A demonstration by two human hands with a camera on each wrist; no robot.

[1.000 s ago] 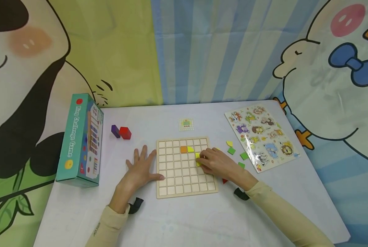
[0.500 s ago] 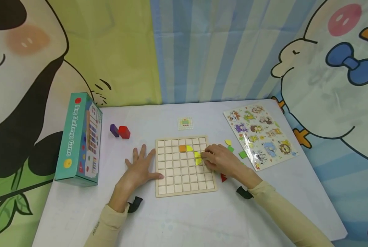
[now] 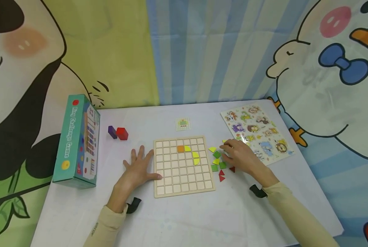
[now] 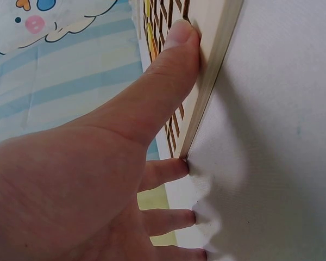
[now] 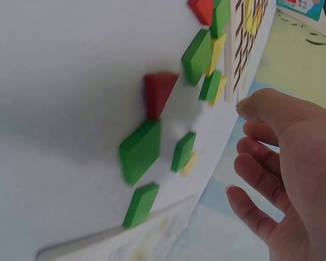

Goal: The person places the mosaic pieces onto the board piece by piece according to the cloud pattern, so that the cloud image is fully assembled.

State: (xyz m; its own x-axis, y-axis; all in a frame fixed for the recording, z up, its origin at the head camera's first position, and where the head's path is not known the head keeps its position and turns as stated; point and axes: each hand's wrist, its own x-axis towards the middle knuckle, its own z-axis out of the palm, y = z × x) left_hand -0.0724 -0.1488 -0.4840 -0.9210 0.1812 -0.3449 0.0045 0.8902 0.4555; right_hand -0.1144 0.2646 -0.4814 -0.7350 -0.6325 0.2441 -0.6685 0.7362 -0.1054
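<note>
A wooden grid board lies in the middle of the table, with an orange square tile and several yellow quarter-round tiles in its cells. My left hand rests at its left side, fingers spread on the table; in the left wrist view the thumb lies on the board's rim. To the right of the board, my right hand hovers above loose pieces, its fingers loosely bent. Nothing shows between them in the right wrist view, where green tiles and a red triangle lie on the table.
A small pattern card lies behind the board. An animal sticker sheet lies at the right, partly behind my right hand. At the left stand a green game box, a red block and a purple block.
My right hand has moved right, off the board to above the loose tiles, uncovering the yellow tiles in the grid and more loose pieces. My left hand keeps its place.
</note>
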